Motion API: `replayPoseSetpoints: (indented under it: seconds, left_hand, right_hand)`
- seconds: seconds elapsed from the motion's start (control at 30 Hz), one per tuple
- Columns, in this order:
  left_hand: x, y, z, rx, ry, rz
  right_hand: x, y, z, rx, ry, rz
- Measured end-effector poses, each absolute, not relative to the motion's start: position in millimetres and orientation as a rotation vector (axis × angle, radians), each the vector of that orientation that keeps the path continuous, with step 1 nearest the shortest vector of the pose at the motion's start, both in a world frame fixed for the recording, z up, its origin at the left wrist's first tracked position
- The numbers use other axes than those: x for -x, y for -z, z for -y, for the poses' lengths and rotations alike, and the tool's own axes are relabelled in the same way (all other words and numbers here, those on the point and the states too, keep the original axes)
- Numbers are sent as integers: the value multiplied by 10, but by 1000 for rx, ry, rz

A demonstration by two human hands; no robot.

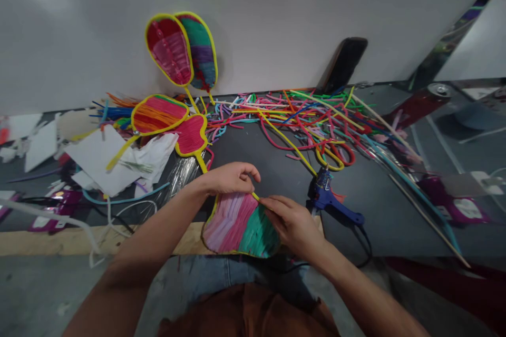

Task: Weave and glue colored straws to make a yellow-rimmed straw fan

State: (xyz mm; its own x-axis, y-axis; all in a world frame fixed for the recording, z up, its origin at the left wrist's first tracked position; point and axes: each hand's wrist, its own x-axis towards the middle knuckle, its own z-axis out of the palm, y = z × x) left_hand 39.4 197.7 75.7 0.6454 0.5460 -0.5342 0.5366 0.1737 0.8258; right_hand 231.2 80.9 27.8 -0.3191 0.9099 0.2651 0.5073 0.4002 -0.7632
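dark grey table (241, 147) stands against a pale upright board (269, 26), with a bare wooden strip (98, 242) along its near edge. a panel (237, 226) striped lilac, pink and green, bordered in yellow edging (255, 196), is at that near edge, between both hands. right hand (296, 224): fingers closed, thumb and forefinger pinching the edging at the panel's upper side. left hand (231, 178): fingers curled, half closed, above the panel's upper edge; whether it grips anything cannot be told. blue glue gun (330, 200) noted just beside the right hand. loose coloured stems (300, 110) lie heaped beyond. four similar yellow-edged pieces (169, 58) observed at far left; a phone (348, 60) leans against the board.
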Motion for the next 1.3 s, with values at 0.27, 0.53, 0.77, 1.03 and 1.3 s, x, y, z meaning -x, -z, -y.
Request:
replayPoseSetpoints:
  seconds: [0.27, 0.53, 0.77, 1.03, 1.3]
  left_hand:
    - [-381, -772, -1970, -1444, -13, -946]
    - [-355, -899, -1862, -1475, -20, -919]
    - [-332, -1042, -1788, -1526, -8, -912]
    - [-208, -1041, -1849, -1603, -51, -956]
    - [157, -846, -1537, -1092, -303, -901]
  right_hand:
    - [-2319, -255, -857, 1244, -1229, 1673]
    - [-2308, -345, -908, 1208, -1968, 884]
    - [-2290, -433, -881, 1099, -2218, 734]
    - [-2212, -363, -779, 1120, -2045, 787]
    - [-2235, -384, -697, 1145, -1980, 695]
